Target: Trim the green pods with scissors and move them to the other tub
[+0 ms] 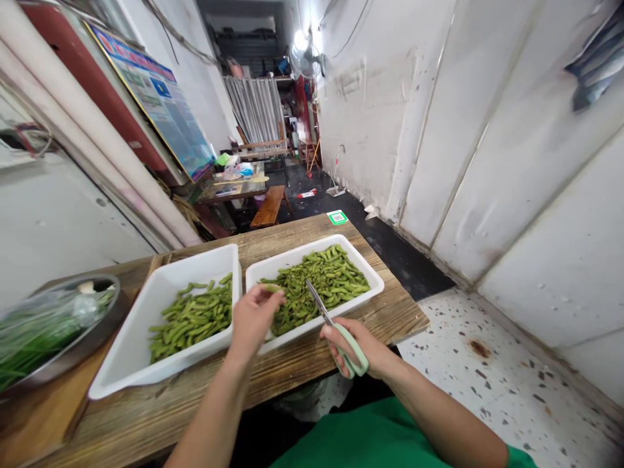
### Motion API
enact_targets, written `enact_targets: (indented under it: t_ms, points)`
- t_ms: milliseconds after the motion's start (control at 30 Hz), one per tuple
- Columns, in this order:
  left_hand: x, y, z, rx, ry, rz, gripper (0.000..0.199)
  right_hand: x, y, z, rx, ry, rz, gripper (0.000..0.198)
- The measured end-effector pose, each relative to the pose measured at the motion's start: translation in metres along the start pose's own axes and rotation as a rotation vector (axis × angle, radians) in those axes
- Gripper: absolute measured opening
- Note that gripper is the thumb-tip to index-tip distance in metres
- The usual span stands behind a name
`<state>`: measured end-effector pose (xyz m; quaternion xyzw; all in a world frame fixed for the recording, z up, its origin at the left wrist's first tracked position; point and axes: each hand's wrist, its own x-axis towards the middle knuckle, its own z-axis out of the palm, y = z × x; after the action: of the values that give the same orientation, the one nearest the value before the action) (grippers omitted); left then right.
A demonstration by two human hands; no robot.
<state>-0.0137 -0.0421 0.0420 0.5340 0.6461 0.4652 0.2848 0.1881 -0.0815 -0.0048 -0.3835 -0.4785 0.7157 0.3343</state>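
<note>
My right hand [355, 344] is wrapped round the pale green handles of a pair of scissors [350, 348], whose blades point up and left over the right-hand white tray [377, 283]. That tray is full of green edamame pods [336, 270], with small cut bits among them. In a pinch, my left hand [256, 315] holds an edamame pod [270, 287] above the near left corner of the same tray. More edamame pods [195, 318] lie heaped in the left-hand white tray [124, 348], close beside my left wrist.
Both trays rest on a wooden table [390, 318]. To the left stands a metal basin [68, 344] with leafy greens in a plastic bag. A green QR card [337, 217] lies at the table's far edge. Beyond are a wooden bench [270, 207] and another table [231, 188].
</note>
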Motion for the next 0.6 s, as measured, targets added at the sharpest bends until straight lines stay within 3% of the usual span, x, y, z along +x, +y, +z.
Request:
enact_targets:
  t_ms: [33,100,200,300,367,433,600]
  points:
    - [0.003,-0.003,-0.016,0.205,0.165,0.079,0.025,0.0,0.001,-0.001,0.016,-0.009,-0.002,0.051]
    - [0.009,-0.007,-0.047,0.678,0.35,0.168,0.029,0.0,0.003,-0.003,0.048,-0.027,-0.005,0.051]
    - [0.021,-0.008,-0.073,1.091,0.403,0.132,0.033,0.002,0.004,-0.003,0.072,-0.057,0.007,0.052]
    - [0.042,-0.005,-0.059,1.151,0.209,0.326,0.034,0.003,0.003,-0.001,0.062,-0.065,0.022,0.051]
    - [0.062,-0.006,-0.036,1.146,-0.101,0.467,0.032,0.002,0.001,0.0,0.045,-0.064,0.011,0.05]
    - [0.081,-0.012,-0.014,1.221,-0.285,0.445,0.03,0.0,0.0,-0.001,0.033,-0.069,-0.007,0.049]
    - [0.11,-0.034,0.012,1.246,-0.322,0.362,0.023,-0.005,-0.001,-0.005,0.001,-0.079,-0.015,0.052]
